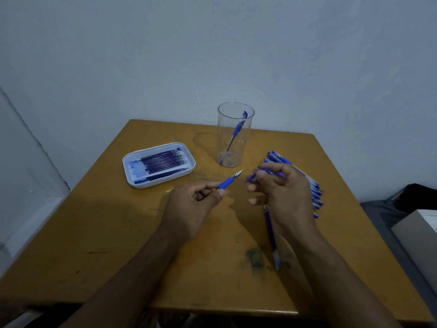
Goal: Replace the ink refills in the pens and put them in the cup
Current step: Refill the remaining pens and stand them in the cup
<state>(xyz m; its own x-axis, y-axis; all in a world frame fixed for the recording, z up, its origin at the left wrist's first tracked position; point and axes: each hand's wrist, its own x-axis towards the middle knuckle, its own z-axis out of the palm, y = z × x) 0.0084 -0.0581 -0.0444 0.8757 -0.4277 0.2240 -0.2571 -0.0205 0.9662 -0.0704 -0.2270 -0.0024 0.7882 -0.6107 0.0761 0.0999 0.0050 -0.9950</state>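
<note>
My left hand (194,204) pinches the blue grip section of a pen (230,181), its metal tip pointing up and right. My right hand (279,192) holds a blue pen barrel (251,178) in curled fingers, a short gap from the tip piece. A clear plastic cup (234,134) stands at the back of the table with one blue pen (233,138) leaning inside. A white tray (132,176) at the left holds several dark ink refills (163,162). A row of blue pens (314,188) lies behind my right hand, partly hidden by it.
One refill (272,237) lies on the yellow table (118,233) under my right wrist, beside a bluish ink stain (255,259). A wall stands right behind the table. A dark bag and a grey box (418,235) sit off the right edge.
</note>
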